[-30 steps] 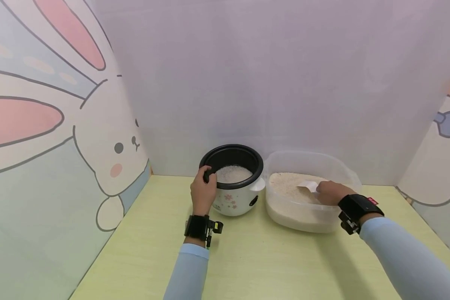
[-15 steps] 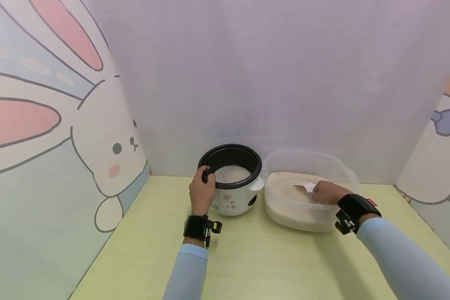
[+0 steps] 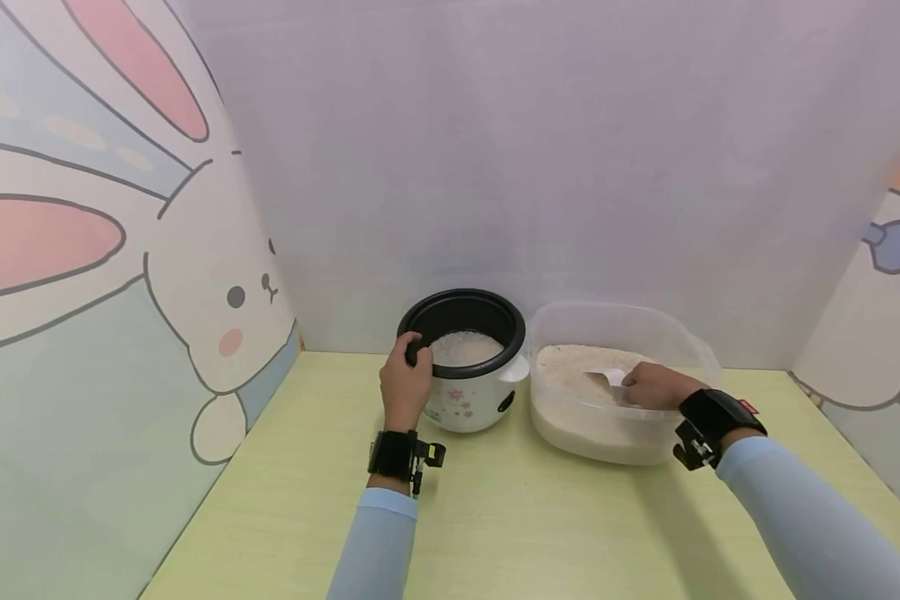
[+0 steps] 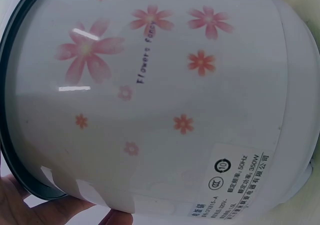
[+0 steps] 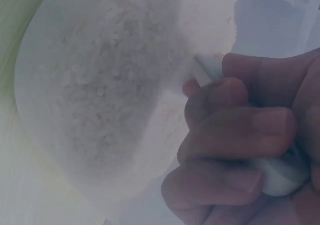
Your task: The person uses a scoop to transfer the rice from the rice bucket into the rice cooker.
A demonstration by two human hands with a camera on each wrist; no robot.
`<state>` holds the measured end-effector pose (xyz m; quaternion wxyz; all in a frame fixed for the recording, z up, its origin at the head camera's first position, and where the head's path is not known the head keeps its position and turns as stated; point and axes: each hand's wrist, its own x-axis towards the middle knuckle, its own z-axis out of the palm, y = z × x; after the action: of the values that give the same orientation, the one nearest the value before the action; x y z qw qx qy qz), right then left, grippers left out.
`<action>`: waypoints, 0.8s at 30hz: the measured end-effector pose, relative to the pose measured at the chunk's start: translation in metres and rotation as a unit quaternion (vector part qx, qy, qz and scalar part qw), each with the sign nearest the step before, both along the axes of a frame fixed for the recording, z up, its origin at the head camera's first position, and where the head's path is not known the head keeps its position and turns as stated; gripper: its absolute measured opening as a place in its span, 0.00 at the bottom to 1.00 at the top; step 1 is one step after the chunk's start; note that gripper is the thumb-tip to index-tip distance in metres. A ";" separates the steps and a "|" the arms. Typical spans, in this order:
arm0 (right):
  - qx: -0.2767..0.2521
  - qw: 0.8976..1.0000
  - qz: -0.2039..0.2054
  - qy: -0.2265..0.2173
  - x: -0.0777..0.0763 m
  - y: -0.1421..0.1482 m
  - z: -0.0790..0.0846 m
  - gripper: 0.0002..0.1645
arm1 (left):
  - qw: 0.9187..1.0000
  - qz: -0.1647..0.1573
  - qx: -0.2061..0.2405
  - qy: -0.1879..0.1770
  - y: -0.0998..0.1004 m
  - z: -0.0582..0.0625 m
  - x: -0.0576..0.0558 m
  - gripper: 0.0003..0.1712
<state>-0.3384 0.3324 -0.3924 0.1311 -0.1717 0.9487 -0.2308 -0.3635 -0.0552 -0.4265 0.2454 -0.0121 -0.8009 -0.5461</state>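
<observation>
- White, pink-flowered rice cooker: at left hand.
- Translucent plastic tub: under right hand.
- Left: curled, gripping round black rim.
- Right: wrapped around white scoop.

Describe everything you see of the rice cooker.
The cooker has a glossy white body, apparently painted metal, with pink and orange flowers, the words "Flowers fancy" and a label. A black rim surrounds its dark inside, where white rice shows; no lid is on. A white handle juts from its right side, above a black oval part. It stands roughly upright on the table, left of the tub; whether they touch is unclear. The left hand grips its near left edge.
</observation>
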 end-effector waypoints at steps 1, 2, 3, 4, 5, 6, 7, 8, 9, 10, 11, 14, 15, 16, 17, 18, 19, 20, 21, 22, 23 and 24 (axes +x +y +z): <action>-0.005 1.000 0.003 -0.003 -0.001 0.000 0.000 0.21 | 1.000 0.000 -0.001 0.000 0.000 0.000 0.000 0.20; -0.011 1.000 0.006 -0.006 -0.001 0.000 0.000 0.21 | 1.000 0.000 -0.001 0.001 0.000 0.000 -0.001 0.20; -0.015 1.000 0.009 -0.010 -0.002 0.000 -0.001 0.21 | 1.000 0.000 -0.002 0.001 0.000 0.000 -0.001 0.20; -0.020 1.000 0.009 -0.015 -0.002 0.000 0.000 0.21 | 1.000 -0.001 -0.002 0.001 0.000 0.000 -0.001 0.20; -0.024 0.999 0.009 -0.019 -0.001 0.000 0.000 0.21 | 1.000 -0.001 -0.003 0.002 0.000 0.000 -0.001 0.20; -0.025 0.999 0.008 -0.022 -0.001 0.000 0.000 0.21 | 1.000 -0.001 -0.003 0.002 0.000 0.000 -0.001 0.20; -0.025 0.999 0.005 -0.024 -0.001 0.000 0.000 0.21 | 1.000 -0.002 -0.002 0.003 -0.001 0.000 -0.001 0.20; -0.026 0.999 0.005 -0.026 -0.001 -0.001 0.000 0.21 | 1.000 -0.001 -0.003 0.002 -0.001 0.000 -0.001 0.19; -0.026 0.999 0.005 -0.028 -0.001 -0.001 0.001 0.20 | 1.000 0.000 -0.002 0.002 -0.001 0.000 -0.001 0.19; -0.027 0.999 0.007 -0.031 -0.001 -0.001 0.002 0.20 | 1.000 0.002 -0.003 0.002 -0.001 0.000 -0.001 0.19; -0.030 0.999 0.007 -0.034 -0.001 -0.001 0.002 0.18 | 1.000 0.005 -0.003 0.001 -0.001 0.000 -0.001 0.19; -0.041 0.998 0.005 -0.055 -0.002 -0.001 0.004 0.13 | 1.000 0.010 -0.004 -0.001 -0.001 0.001 0.000 0.19; -0.049 0.997 0.004 -0.066 -0.003 -0.001 0.005 0.13 | 1.000 0.010 -0.003 -0.001 -0.001 0.002 0.000 0.19; -0.058 0.995 0.002 -0.077 -0.003 0.000 0.005 0.13 | 1.000 0.009 -0.003 0.000 -0.001 0.002 0.001 0.19; -0.066 0.994 -0.001 -0.088 -0.004 0.001 0.005 0.14 | 1.000 0.007 -0.002 0.001 -0.001 0.002 0.000 0.19; -0.073 0.993 -0.005 -0.097 -0.004 0.001 0.005 0.15 | 1.000 0.005 -0.002 0.002 -0.001 0.003 0.001 0.19; -0.081 0.991 -0.008 -0.106 -0.004 0.002 0.005 0.16 | 1.000 0.004 -0.002 0.003 -0.001 0.002 0.001 0.19; -0.090 0.989 -0.011 -0.113 -0.004 0.002 0.005 0.16 | 1.000 0.003 -0.001 0.003 -0.001 0.002 0.001 0.19; -0.100 0.988 -0.012 -0.121 -0.004 0.003 0.005 0.17 | 1.000 0.001 -0.001 0.003 -0.001 0.002 0.001 0.19; -0.109 0.986 -0.014 -0.127 -0.004 0.003 0.005 0.17 | 1.000 -0.001 0.000 0.003 -0.001 0.001 0.000 0.19; -0.119 0.984 -0.013 -0.133 -0.003 0.003 0.005 0.18 | 1.000 -0.001 -0.001 0.003 0.000 0.001 0.000 0.19; -0.131 0.981 -0.014 -0.142 -0.003 0.003 0.005 0.19 | 1.000 -0.001 -0.002 0.002 0.000 0.000 0.000 0.19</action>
<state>-0.3413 0.3356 -0.3872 0.2373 -0.1398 0.8845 -0.3767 -0.3637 -0.0555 -0.4261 0.2463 -0.0141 -0.8014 -0.5449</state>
